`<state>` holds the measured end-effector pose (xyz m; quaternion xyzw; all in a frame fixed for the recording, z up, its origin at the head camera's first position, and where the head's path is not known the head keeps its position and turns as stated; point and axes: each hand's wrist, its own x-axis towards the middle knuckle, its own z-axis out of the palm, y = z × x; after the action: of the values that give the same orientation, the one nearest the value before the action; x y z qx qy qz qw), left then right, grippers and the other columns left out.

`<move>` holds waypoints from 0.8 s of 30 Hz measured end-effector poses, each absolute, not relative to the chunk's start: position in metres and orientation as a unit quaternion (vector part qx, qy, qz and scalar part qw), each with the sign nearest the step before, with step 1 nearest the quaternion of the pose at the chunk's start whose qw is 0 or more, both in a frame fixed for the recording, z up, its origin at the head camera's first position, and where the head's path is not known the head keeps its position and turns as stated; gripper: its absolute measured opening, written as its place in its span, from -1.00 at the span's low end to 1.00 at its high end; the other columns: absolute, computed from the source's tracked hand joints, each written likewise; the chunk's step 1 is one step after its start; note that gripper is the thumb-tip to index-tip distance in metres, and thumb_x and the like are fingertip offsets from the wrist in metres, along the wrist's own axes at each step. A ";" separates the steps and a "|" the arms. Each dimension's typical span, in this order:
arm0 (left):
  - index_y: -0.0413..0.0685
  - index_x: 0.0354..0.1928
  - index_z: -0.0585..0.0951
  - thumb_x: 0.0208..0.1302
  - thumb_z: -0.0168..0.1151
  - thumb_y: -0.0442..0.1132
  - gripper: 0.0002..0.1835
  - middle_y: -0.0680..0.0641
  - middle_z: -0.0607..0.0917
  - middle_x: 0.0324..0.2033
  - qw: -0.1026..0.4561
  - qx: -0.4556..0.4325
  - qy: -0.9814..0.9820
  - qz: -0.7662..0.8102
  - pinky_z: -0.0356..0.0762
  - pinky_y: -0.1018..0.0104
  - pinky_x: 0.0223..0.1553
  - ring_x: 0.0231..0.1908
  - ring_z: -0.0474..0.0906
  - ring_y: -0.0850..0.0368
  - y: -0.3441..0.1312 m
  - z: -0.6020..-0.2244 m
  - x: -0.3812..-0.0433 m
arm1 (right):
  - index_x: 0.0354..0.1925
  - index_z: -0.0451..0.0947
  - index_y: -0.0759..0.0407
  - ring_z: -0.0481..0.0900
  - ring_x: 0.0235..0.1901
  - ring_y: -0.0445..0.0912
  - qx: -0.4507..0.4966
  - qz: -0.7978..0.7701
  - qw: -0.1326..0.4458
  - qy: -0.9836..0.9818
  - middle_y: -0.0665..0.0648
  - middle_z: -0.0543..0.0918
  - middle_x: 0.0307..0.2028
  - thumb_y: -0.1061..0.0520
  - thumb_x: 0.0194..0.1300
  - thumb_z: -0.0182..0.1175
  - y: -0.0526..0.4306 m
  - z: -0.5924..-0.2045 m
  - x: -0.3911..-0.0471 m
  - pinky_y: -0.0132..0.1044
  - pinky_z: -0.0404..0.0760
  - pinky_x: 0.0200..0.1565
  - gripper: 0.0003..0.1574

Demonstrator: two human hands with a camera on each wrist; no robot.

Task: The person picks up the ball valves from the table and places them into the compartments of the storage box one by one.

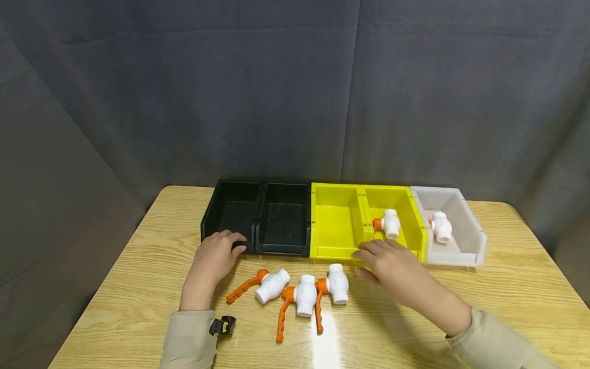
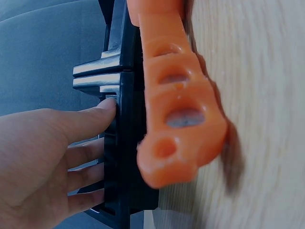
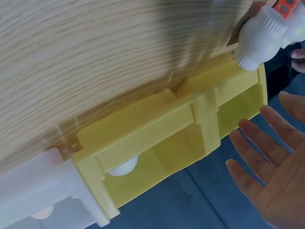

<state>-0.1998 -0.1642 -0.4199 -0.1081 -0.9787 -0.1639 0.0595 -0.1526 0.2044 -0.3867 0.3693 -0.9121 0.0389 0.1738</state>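
My left hand [image 1: 214,259] is at the front of the leftmost black bin [image 1: 232,202]. In the left wrist view, its thumb lies on the bin's front rim [image 2: 110,138] and the fingers reach behind the wall, gripping it. My right hand [image 1: 392,264] hovers by the front of the yellow bins [image 1: 334,252], fingers spread and holding nothing. Three white ball valves with orange handles lie on the table: a left one [image 1: 273,286], a middle one [image 1: 306,295] and a right one [image 1: 338,284]. Close to the left wrist camera shows an orange handle [image 2: 176,95].
One ball valve [image 1: 392,224] lies in the right yellow bin, another [image 1: 442,227] in the white bin [image 1: 479,241]. A second black bin [image 1: 283,251] stands between the leftmost and the yellow ones. A grey curtain [image 1: 286,102] hangs behind the wooden table [image 1: 138,287].
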 end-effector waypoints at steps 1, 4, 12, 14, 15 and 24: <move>-0.07 -0.01 0.71 0.34 0.31 -0.19 -0.76 -0.16 0.69 -0.05 0.060 -0.108 -0.979 -0.164 0.42 -0.16 0.18 0.06 0.56 -0.20 -0.164 -0.420 -0.199 | -0.11 0.67 0.20 0.65 -0.10 0.06 0.373 0.037 0.175 -0.910 0.15 0.70 -0.12 0.12 0.11 0.49 0.203 -0.387 -0.152 0.03 0.64 -0.04 -0.63; -0.07 -0.02 0.71 0.34 0.31 -0.19 -0.77 -0.16 0.69 -0.06 0.063 -0.107 -0.978 -0.165 0.41 -0.16 0.18 0.05 0.56 -0.21 -0.165 -0.420 -0.199 | -0.12 0.67 0.19 0.66 -0.10 0.05 0.383 0.032 0.174 -0.906 0.15 0.70 -0.12 0.11 0.13 0.48 0.199 -0.388 -0.149 -0.02 0.65 -0.05 -0.65; -0.08 -0.01 0.71 0.34 0.31 -0.19 -0.76 -0.17 0.69 -0.04 0.062 -0.108 -0.979 -0.163 0.41 -0.17 0.18 0.06 0.56 -0.22 -0.165 -0.421 -0.200 | -0.07 0.67 0.19 0.65 -0.06 0.05 0.404 0.029 0.150 -0.902 0.16 0.68 -0.05 0.05 0.15 0.46 0.190 -0.395 -0.144 -0.01 0.64 -0.04 -0.60; -0.08 -0.01 0.71 0.34 0.31 -0.19 -0.76 -0.17 0.69 -0.04 0.061 -0.108 -0.979 -0.164 0.41 -0.17 0.18 0.07 0.56 -0.22 -0.165 -0.421 -0.200 | -0.07 0.67 0.18 0.64 -0.06 0.04 0.409 0.032 0.148 -0.900 0.15 0.68 -0.06 0.04 0.14 0.48 0.187 -0.396 -0.143 -0.04 0.64 -0.04 -0.59; -0.08 -0.01 0.71 0.34 0.31 -0.19 -0.76 -0.17 0.69 -0.04 0.062 -0.109 -0.978 -0.164 0.41 -0.17 0.18 0.06 0.56 -0.22 -0.165 -0.421 -0.200 | -0.07 0.67 0.18 0.64 -0.06 0.03 0.410 0.033 0.148 -0.900 0.14 0.68 -0.06 0.04 0.13 0.49 0.186 -0.396 -0.143 -0.05 0.64 -0.03 -0.58; -0.08 0.00 0.71 0.35 0.31 -0.18 -0.76 -0.17 0.68 -0.04 0.058 -0.108 -0.979 -0.162 0.42 -0.16 0.18 0.05 0.56 -0.21 -0.164 -0.421 -0.200 | -0.05 0.65 0.13 0.63 -0.06 -0.02 0.421 0.025 0.133 -0.897 0.09 0.67 -0.06 0.00 0.10 0.50 0.176 -0.401 -0.140 -0.09 0.63 -0.02 -0.53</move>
<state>-0.2004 -0.1643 -0.4212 -0.1078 -0.9791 -0.1624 0.0578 -0.1402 0.1756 -0.4006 0.4213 -0.8969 0.0247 0.1326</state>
